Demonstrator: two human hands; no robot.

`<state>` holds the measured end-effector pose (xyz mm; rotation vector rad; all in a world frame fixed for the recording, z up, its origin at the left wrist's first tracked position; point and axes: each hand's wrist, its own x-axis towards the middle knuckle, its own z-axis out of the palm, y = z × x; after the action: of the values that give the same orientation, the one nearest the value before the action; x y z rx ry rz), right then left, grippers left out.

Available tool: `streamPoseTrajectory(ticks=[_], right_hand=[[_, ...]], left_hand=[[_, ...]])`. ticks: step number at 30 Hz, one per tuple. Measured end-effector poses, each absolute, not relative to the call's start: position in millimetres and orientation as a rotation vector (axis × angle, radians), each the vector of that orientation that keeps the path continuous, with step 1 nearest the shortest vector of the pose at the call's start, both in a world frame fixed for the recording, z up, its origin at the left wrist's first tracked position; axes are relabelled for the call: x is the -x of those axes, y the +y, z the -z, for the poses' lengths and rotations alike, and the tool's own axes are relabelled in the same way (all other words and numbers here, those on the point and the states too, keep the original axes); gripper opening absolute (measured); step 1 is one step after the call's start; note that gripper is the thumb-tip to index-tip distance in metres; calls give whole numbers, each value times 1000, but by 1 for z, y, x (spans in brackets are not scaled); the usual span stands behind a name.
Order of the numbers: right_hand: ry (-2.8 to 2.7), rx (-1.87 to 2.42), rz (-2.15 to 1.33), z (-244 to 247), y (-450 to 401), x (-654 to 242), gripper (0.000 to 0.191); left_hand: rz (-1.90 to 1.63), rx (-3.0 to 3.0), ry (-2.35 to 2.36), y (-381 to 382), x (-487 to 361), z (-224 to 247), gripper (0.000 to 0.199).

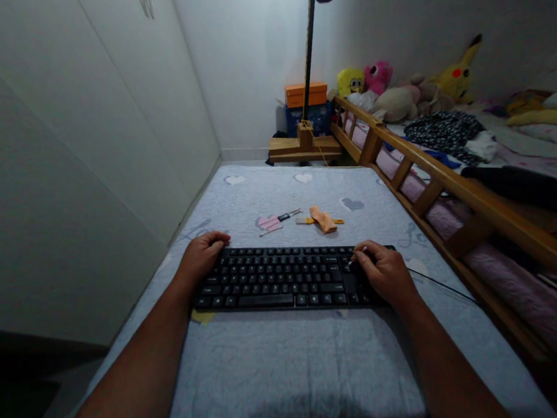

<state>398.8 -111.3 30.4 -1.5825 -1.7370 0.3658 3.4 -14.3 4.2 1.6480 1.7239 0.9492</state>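
Note:
A black keyboard (273,276) lies flat on the pale blue patterned cloth, its keys facing up. My left hand (204,254) grips the keyboard's far left corner, fingers curled near its back edge. Over the right-hand keys is my right hand (383,267), with a thin white cotton swab (350,264) pinched between thumb and fingers. The swab's tip points down at the keys near the number pad; whether it touches them I cannot tell. Behind the keyboard lie another cotton swab (271,230), a small dark-handled tool (286,215), a yellow-handled brush (305,221) and a crumpled orange cloth (324,220).
The keyboard's cable (440,282) runs off to the right. A wooden rail (419,166) borders that side, with plush toys and clothes beyond it. A lamp-like pole (309,44) on a wooden base stands at the far end, near an orange box (305,94). White cabinet doors (97,122) line the left.

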Motion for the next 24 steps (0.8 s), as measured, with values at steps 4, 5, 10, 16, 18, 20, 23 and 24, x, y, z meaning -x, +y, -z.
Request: streamPoseTrajectory(ticks=[4,5,10,16,18,20,23,24], right_hand=[[-1738,1594,-364,-30,-112,-401,22],[-1736,1596,-355,-30,-112,-402,22],[-1723,1602,-317,-29,-112,-407,22],[-1706,1640,-308,-30,-111,-411,23],[-1708,1651,-299,-29,-111,-411,23],[-1715,1649,-293,-29,-111,-411,23],[-1721,1624,-298,-28,-111,-410,23],[-1721,1616,-300,-28,-112,-410,22]], left_hand=[[-947,-1659,1725,-14,-3,-4,28],[-947,-1657,1726,-13,-2,-3,29],[-946,-1657,1724,-12,-2,-2,30],[-952,-1657,1725,-13,-2,-3,29],[-949,-1654,1722,-13,-3,-4,29],[-946,-1648,1719,-13,-3,-5,29],[-950,-1636,1723,-13,-3,-5,28],[-951,-1634,1727,-13,-3,-5,28]])
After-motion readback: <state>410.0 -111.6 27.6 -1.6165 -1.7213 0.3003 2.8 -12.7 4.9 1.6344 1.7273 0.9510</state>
